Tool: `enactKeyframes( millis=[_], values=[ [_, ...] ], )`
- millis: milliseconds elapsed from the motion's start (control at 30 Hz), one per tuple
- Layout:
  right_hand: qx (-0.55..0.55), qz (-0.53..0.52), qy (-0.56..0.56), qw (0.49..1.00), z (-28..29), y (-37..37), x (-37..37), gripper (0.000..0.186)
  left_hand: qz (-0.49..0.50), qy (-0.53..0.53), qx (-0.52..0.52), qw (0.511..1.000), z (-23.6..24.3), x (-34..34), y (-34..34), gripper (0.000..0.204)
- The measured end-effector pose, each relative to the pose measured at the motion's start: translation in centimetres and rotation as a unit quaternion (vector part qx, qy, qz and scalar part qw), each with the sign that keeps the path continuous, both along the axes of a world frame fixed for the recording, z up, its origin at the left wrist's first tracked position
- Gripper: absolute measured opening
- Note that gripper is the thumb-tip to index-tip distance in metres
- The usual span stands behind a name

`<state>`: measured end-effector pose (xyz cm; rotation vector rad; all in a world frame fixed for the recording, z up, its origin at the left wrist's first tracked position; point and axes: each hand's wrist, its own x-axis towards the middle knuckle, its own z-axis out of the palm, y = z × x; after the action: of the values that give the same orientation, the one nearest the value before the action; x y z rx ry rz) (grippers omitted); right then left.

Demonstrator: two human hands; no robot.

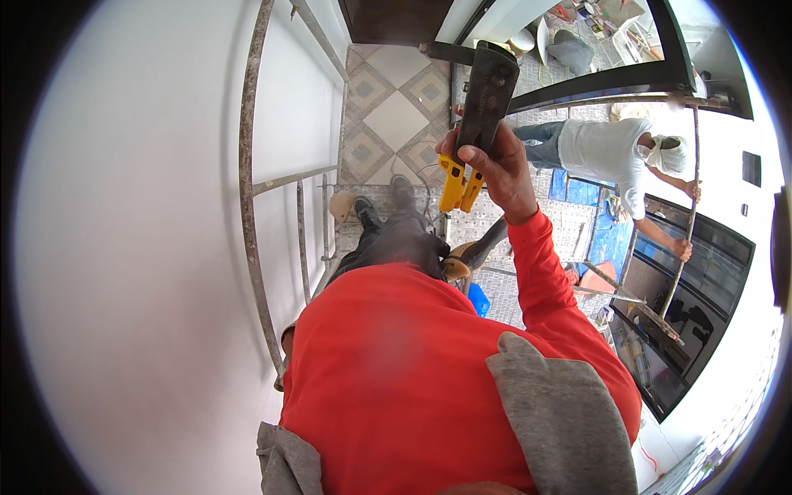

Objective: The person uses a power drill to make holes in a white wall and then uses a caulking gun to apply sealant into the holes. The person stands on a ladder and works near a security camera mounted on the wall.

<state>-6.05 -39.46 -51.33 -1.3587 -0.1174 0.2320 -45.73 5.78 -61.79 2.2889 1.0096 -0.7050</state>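
My right hand [505, 175] is raised in front of me, its fingers wrapped round a plier-like hand tool [488, 99]. The tool has a long, flat black part pointing away from me, with small round marks near its far end. Two short yellow ends stick out below my fingers, toward my body. A dark round bar shows beside the tool's far end; whether it joins the tool I cannot make out. My left hand is out of the picture. My red sleeve [544, 272] runs up to the right wrist.
Metal scaffold tubing [249, 181] stands along the white wall [140, 247] on my left. Patterned tiles [396, 115] lie below, past my feet. On the right, a co-worker [606, 153] in white grips a pole [693, 190]. A black-framed glass panel [594, 78] is ahead right.
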Motion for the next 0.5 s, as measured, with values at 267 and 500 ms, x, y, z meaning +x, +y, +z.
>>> enactKeyframes(
  millis=[267, 500],
  values=[
    [-0.028, -0.012, 0.090, 0.995, -0.3, -2.1, -2.9, 0.044, -0.005, 0.097, -0.035, 0.995, 2.2, -2.5, 3.3, 0.019],
    [-0.052, 0.006, 0.142, 0.988, -1.3, -2.7, -4.8, 0.044, -0.017, 0.124, -0.061, 0.990, 4.7, 0.9, 3.7, 0.019]
  ],
)
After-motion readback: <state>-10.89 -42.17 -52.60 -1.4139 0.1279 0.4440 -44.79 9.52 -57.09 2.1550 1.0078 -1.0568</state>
